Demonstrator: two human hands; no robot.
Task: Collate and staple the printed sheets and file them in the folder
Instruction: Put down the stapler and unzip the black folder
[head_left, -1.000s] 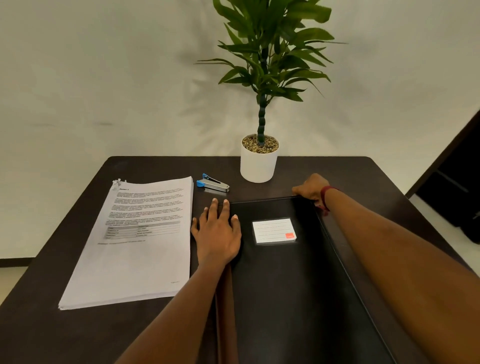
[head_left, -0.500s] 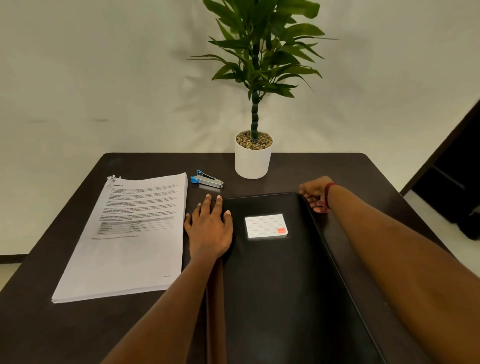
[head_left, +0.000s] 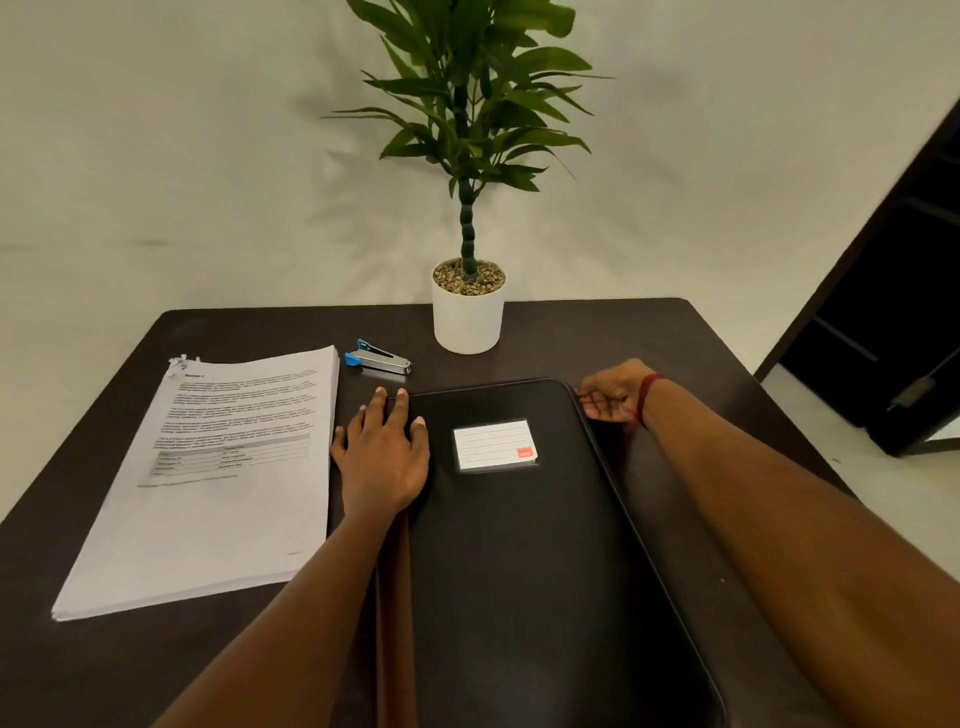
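Black folder (head_left: 545, 545) lies closed, printed sheets (head_left: 208, 493) stacked just left of it. A tug at the cover could skid it into the stack if the bracing slips. Left hand (head_left: 382, 457) presses flat, fingers straight, on its spine edge; right hand (head_left: 610, 397), fingers curled, pinches its far corner.

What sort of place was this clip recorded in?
Probably an office or home desk set up for paperwork. A dark table holds a stack of printed sheets, a small stapler and a black folder. A potted plant stands against a plain pale wall.
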